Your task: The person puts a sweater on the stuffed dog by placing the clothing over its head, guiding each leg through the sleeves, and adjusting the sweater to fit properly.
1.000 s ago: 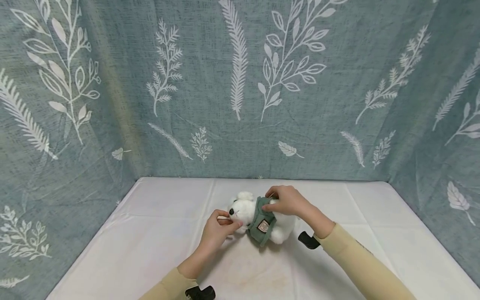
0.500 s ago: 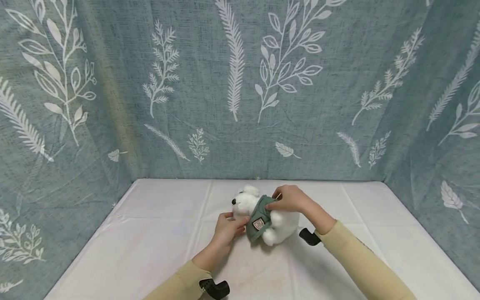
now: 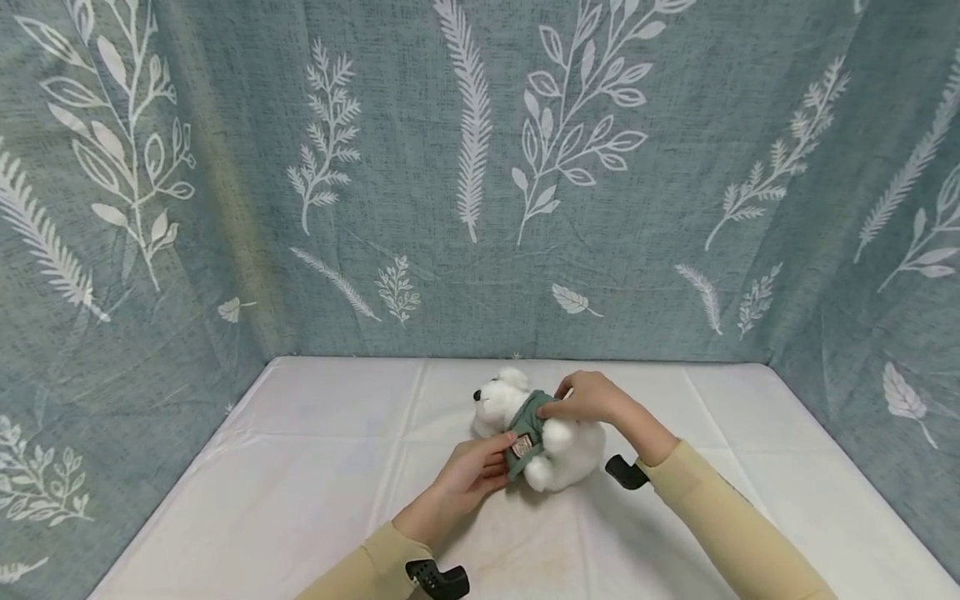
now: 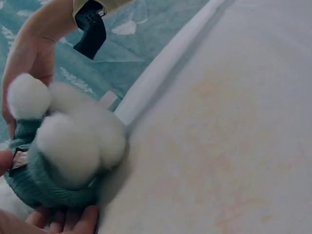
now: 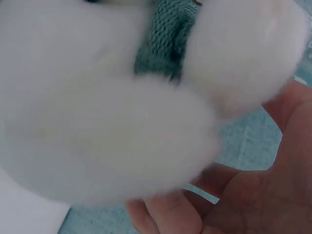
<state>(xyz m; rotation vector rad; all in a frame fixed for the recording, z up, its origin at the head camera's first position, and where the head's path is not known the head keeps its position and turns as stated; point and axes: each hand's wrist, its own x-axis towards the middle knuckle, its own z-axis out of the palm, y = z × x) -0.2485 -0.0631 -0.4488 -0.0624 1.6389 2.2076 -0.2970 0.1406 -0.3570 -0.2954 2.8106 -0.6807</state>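
A white plush dog (image 3: pixel 573 458) lies tilted on the table in the head view, its black-nosed head toward the upper left. It wears a green knitted vest (image 3: pixel 531 417) bearing a small patch (image 3: pixel 522 447). My left hand (image 3: pixel 463 479) grips the vest's near side, thumb by the patch; in the left wrist view its fingers (image 4: pixel 87 222) reach under the vest. From the far side, my right hand (image 3: pixel 592 397) holds the toy's body at the vest. The right wrist view shows its thumb and fingers around the white fur (image 5: pixel 112 141), partly hidden behind it.
A white cloth covers the table (image 3: pixel 322 467), with fold lines and faint stains near the front. Blue-green curtains (image 3: pixel 420 183) with white leaf prints stand behind and on both sides. Each wrist wears a black strap mount (image 3: pixel 626 472).
My left hand has moved from the dog's muzzle down and right to the vest by the patch. The dog's head has turned upward, away from me. The right hand keeps its hold, shifting slightly.
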